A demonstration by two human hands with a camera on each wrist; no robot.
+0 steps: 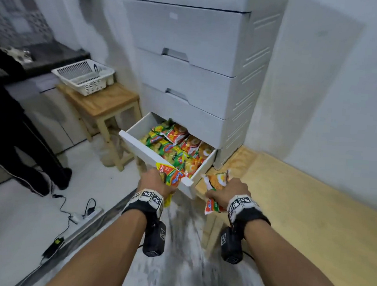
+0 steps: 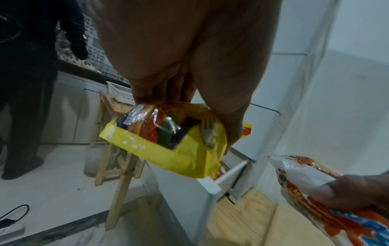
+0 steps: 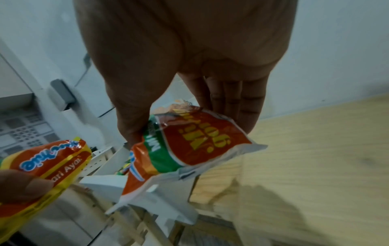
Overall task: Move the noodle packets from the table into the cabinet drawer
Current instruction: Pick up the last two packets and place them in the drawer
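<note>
The white cabinet's bottom drawer (image 1: pixel 137 144) stands pulled out, filled with several noodle packets (image 1: pixel 178 144). My left hand (image 1: pixel 154 182) grips a yellow noodle packet (image 1: pixel 171 176) just in front of the drawer's front panel. In the left wrist view that yellow packet (image 2: pixel 168 141) hangs pinched between thumb and fingers. My right hand (image 1: pixel 228 192) holds a red-and-white noodle packet (image 1: pixel 216 184) beside the drawer's right corner, over the edge of the wooden table (image 1: pixel 302 210). The right wrist view shows this red packet (image 3: pixel 189 146) pinched by thumb and fingers above the drawer's corner.
A small wooden stool (image 1: pixel 102 103) with a white dish rack (image 1: pixel 84 76) stands left of the cabinet (image 1: pixel 191 51). A person in dark clothes (image 1: pixel 8 108) stands at the far left by a counter. A power strip and cables (image 1: pixel 81 213) lie on the floor.
</note>
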